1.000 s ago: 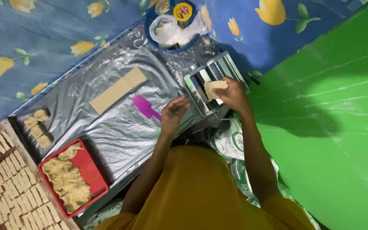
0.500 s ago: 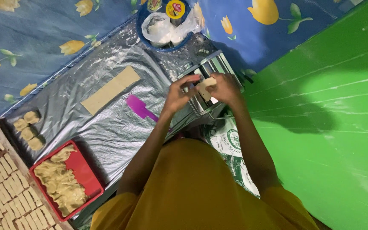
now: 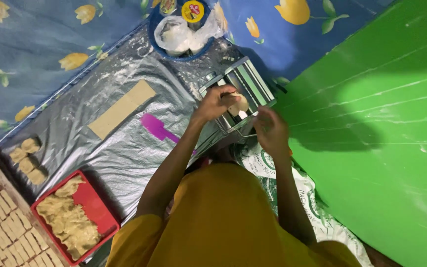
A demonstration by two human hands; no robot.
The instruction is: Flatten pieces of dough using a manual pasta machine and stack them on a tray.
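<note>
A big green wall (image 3: 371, 123) fills the right side, and a shiny silver sheet (image 3: 124, 163) covers the floor over a blue flowered cloth (image 3: 35, 49). On the sheet sits a metal dough roller machine (image 3: 245, 86). Nearby are a red tray (image 3: 97, 207) of dough scraps, 1 flat dough strip (image 3: 121, 109), a purple scraper (image 3: 156, 127) and a blue bowl (image 3: 160, 43) with bags. The left hand (image 3: 216, 103) pinches a small dough piece (image 3: 239, 105) right on top of the machine. The right hand (image 3: 271, 129) is beside the machine, fingers bent, holding nothing I can see. It looks like the dough is being fed into the rollers. Next the dough likely needs to be pushed in straight while the crank turns.
</note>
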